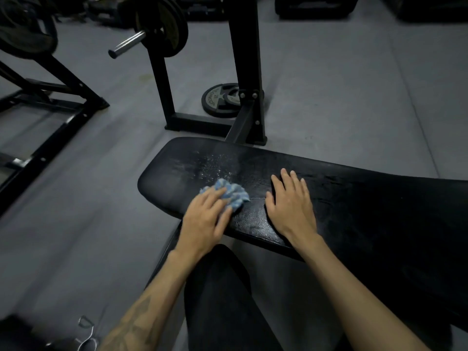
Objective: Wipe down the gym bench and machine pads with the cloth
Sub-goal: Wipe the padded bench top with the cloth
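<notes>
Left hand (205, 216) presses a bunched blue cloth (228, 192) near the bench pad's (354, 198) rounded end, fingers curled over it. Right hand (291, 206) lies flat, fingers straight. Weight plate (217, 100) lettering unreadable.

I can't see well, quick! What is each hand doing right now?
Left hand: presses the bunched blue cloth onto the bench pad; whether its fingers grip it cannot be told.
Right hand: open, flat on the pad, holding nothing.

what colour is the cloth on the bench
Blue and white, bunched under the left hand; the cloth shows best in the head view.
</notes>
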Available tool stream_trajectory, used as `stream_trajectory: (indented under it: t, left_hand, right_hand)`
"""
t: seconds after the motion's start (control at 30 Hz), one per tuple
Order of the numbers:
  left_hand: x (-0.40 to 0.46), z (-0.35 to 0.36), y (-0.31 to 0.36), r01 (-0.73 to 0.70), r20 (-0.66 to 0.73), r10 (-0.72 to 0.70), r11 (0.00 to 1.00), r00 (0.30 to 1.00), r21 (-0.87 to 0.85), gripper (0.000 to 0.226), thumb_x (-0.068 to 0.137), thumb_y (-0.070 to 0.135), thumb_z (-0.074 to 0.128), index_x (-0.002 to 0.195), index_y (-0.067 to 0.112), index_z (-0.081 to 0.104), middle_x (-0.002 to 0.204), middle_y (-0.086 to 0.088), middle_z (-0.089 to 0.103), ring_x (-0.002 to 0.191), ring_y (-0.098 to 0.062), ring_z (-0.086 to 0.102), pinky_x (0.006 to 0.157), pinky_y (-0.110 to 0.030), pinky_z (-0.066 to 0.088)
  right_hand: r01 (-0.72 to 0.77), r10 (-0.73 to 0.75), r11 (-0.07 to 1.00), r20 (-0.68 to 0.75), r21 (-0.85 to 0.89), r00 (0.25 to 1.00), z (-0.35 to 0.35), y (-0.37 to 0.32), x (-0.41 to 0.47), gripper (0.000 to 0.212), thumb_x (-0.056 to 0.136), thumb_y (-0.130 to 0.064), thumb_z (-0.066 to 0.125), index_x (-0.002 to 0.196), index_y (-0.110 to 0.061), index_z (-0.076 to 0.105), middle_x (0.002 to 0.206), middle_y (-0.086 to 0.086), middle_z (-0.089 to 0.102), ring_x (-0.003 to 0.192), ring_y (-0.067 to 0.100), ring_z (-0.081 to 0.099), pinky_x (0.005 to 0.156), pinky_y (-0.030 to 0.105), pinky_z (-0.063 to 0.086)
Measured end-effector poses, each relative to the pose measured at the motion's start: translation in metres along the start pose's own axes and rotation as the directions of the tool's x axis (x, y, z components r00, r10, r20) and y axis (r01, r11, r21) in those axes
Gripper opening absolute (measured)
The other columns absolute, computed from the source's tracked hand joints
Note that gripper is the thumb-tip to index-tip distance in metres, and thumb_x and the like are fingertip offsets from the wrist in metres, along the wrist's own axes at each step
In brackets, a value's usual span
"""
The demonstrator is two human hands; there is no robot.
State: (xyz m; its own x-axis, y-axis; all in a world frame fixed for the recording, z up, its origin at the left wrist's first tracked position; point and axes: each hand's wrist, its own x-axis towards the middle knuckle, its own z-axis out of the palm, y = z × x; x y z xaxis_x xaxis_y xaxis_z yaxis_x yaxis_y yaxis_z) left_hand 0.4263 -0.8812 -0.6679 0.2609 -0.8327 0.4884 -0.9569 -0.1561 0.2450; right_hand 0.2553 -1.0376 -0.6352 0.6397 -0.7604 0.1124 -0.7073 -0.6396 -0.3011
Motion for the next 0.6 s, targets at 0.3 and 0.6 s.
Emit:
stream_trajectory:
  t: [0.3, 0.6]
  left_hand:
    - [0.002, 0.000, 0.032, 0.121, 0.064, -0.121, 0.993, 0.991, 0.006, 0.037, 0.106, 0.038, 0.045, 0.128, 0.018, 0.066, 0.149, -0.002, 0.056, 0.144, -0.026, 0.044, 0.121, -0.046, 0.032]
    - [0.024, 0.002, 0.017, 0.438, 0.045, -0.440, 0.898, 0.897, 0.044, 0.055, 0.098, 0.048, 0.034, 0.125, 0.010, 0.065, 0.148, -0.008, 0.057, 0.145, -0.032, 0.043, 0.123, -0.050, 0.029]
  right_hand:
    - [0.047, -0.047, 0.999, -0.016, 0.009, 0.999, 0.001, -0.005, -0.001, 0.056, 0.105, -0.039, 0.039, 0.153, -0.011, 0.040, 0.164, 0.013, 0.029, 0.154, 0.029, 0.020, 0.127, 0.045, 0.011]
    - [0.045, -0.045, 0.999, -0.026, -0.010, 0.999, 0.001, -0.004, -0.001, 0.056, 0.105, -0.038, 0.040, 0.153, -0.011, 0.040, 0.164, 0.013, 0.030, 0.154, 0.028, 0.021, 0.127, 0.045, 0.012]
